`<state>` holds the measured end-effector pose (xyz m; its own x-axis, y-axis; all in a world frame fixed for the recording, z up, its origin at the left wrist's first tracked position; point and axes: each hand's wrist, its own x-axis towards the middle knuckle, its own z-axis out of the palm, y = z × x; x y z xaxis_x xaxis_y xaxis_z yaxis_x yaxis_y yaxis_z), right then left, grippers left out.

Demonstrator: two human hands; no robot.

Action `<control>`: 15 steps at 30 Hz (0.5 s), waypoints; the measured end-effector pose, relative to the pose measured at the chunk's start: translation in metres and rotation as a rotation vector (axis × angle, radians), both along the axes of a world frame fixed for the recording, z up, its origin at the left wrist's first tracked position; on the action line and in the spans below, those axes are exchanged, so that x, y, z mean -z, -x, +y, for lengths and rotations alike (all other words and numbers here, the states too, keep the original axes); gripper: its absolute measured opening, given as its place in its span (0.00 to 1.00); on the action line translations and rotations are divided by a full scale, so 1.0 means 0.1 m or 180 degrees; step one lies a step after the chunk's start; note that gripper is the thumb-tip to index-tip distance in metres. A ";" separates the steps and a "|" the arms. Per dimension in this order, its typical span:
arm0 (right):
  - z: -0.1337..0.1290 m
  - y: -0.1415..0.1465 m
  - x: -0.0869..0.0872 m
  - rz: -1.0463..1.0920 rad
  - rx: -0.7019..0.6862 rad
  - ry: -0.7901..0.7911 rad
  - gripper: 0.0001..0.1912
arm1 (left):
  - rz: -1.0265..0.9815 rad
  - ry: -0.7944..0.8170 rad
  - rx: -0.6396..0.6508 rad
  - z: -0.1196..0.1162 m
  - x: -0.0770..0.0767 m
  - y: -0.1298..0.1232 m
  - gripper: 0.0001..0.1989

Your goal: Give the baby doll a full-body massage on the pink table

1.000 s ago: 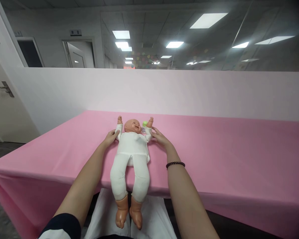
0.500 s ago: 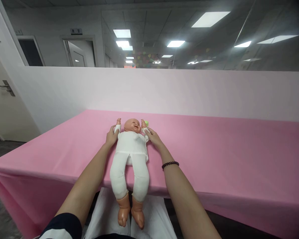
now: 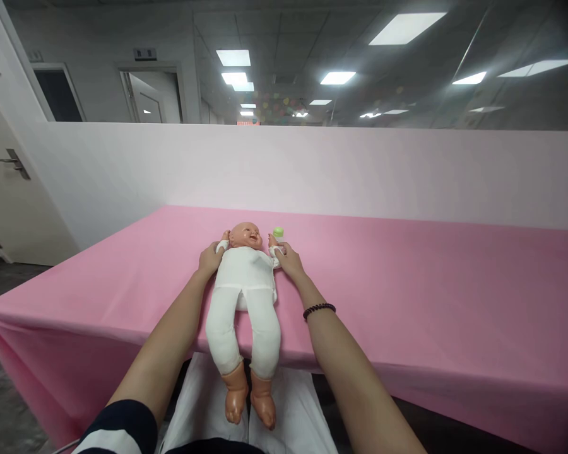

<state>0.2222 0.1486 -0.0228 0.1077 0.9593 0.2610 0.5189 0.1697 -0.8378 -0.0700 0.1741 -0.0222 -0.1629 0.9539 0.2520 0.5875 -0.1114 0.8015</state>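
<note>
A baby doll (image 3: 244, 268) in a white cloth suit lies on its back on the pink-covered table (image 3: 407, 302). Its head points to the far side, and its bare feet hang over the front edge above my lap. My left hand (image 3: 211, 258) is closed around the doll's arm on the left, near the wrist. On the other side my right hand (image 3: 289, 258) grips the doll's other forearm, thumb on the white sleeve. A small container with a green top (image 3: 278, 232) stands just behind that arm, its lower part mostly hidden.
Behind the table runs a white half wall (image 3: 336, 170) with a window above it. A door with a metal handle (image 3: 14, 162) is at the far left. The pink cloth drapes over the table's front edge.
The doll's head and upper body have shifted slightly left. Its left-side arm has come down closer to the head, and more of the green-topped container shows. Both hands keep their hold.
</note>
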 end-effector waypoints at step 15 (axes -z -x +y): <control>0.06 -0.03 -0.02 0.0485 -0.0039 0.0457 0.22 | -0.0400 0.0222 0.0069 0.06 0.03 0.03 0.15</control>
<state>0.2255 0.1543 -0.0208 0.1235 0.9870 0.1031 0.3828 0.0485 -0.9226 -0.0734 0.1805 -0.0254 -0.1681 0.9721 0.1637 0.4801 -0.0643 0.8748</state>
